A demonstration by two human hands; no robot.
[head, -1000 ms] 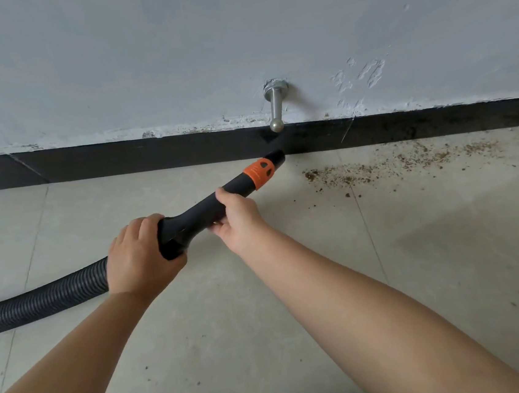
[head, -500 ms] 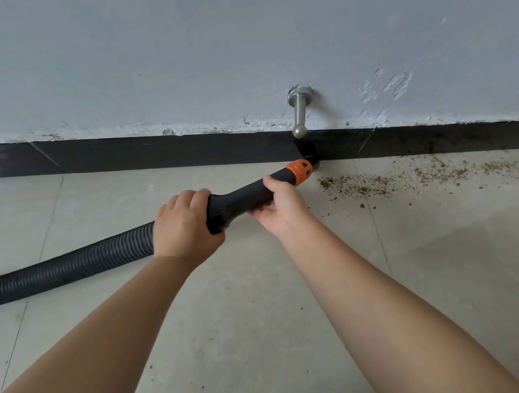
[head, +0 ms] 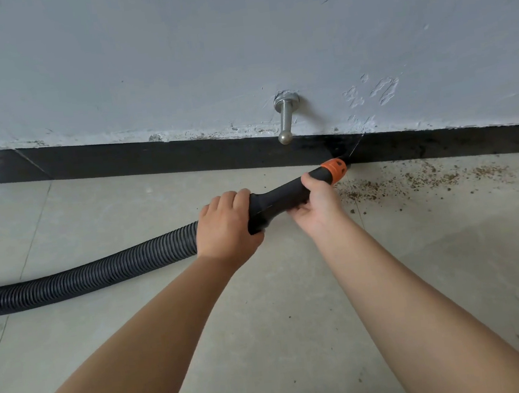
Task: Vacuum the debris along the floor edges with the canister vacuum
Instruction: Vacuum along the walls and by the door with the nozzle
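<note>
A black vacuum nozzle handle (head: pixel 279 199) with an orange collar (head: pixel 334 168) points right at the foot of the black skirting board (head: pixel 151 158). My left hand (head: pixel 224 225) grips its rear end where the ribbed black hose (head: pixel 84 275) joins. My right hand (head: pixel 316 204) holds the handle just behind the collar, thumb on top. The nozzle tip sits at the left end of a band of brown debris (head: pixel 410 182) spread along the floor edge to the right.
A metal door stop (head: pixel 285 118) sticks out of the grey wall just above the skirting, left of the nozzle tip. Pale floor tiles (head: pixel 281 322) with a few stray specks fill the foreground. The hose runs off the left edge.
The nozzle and both hands have moved right along the skirting, from left of the door stop to its right. The debris left of the tip is gone.
</note>
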